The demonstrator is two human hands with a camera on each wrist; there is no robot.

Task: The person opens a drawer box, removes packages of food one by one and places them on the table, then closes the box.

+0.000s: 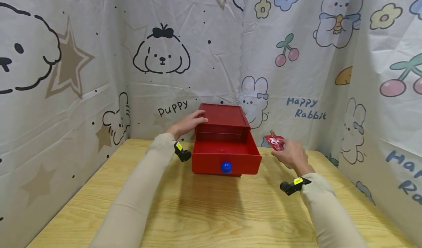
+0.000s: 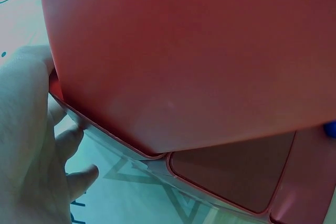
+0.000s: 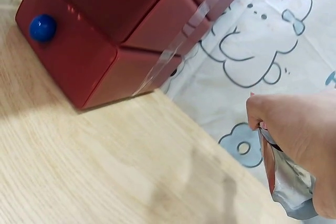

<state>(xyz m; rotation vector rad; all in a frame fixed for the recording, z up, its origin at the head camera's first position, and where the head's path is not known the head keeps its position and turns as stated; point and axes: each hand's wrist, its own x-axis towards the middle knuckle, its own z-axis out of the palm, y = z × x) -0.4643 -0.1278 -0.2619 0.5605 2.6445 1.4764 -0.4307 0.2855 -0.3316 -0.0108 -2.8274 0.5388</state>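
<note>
A red drawer cabinet (image 1: 224, 115) stands on the table, its upper drawer (image 1: 207, 165) pulled out toward me. That drawer has a blue knob (image 1: 226, 167) and shows a bare red floor inside. My left hand (image 1: 187, 125) rests on the cabinet's upper left edge with fingers extended; the left wrist view shows the fingers (image 2: 79, 182) spread beside the rim. To the right of the cabinet, my right hand (image 1: 293, 155) holds a small red pouch (image 1: 273, 141) with a brownish cap (image 1: 272, 132) pointing up. Its silvery lower part (image 3: 294, 190) shows in the right wrist view.
A wood-grain table (image 1: 204, 211) extends in front of the cabinet. Printed cloth (image 1: 211, 79) hangs close behind and on both sides. Beneath the pulled-out drawer, a lower drawer (image 3: 68, 51) with another blue knob (image 3: 42, 28) sits in the cabinet. Clear tape (image 3: 163, 59) runs along the cabinet's side.
</note>
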